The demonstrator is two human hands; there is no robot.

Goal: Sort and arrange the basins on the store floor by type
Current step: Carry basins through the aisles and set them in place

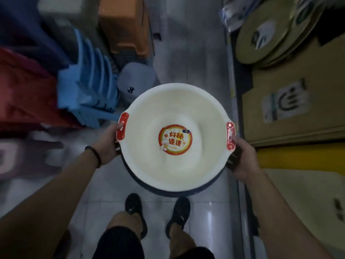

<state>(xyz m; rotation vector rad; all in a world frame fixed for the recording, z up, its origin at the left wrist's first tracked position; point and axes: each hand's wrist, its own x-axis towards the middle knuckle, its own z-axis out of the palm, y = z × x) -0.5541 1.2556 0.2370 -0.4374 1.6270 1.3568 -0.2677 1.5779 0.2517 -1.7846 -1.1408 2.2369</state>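
Observation:
I hold a round white basin (pixel 168 109) with red handles and a round red-and-yellow sticker on its bottom, at waist height over the aisle floor. It sits nested in a dark blue basin (pixel 168 192), of which only the lower rim shows. My left hand (pixel 109 142) grips the stack at the left red handle, and my right hand (pixel 242 156) grips it at the right red handle. The undersides of both basins are hidden.
Stacked blue plastic stools (pixel 84 94), red goods (pixel 24 94) and a grey lidded bin (pixel 136 79) line the left of the tiled aisle (pixel 186 43). An orange stack (pixel 123 25) stands further ahead. Flat cardboard boxes (pixel 291 109) and round gold boards (pixel 267 32) fill the right side.

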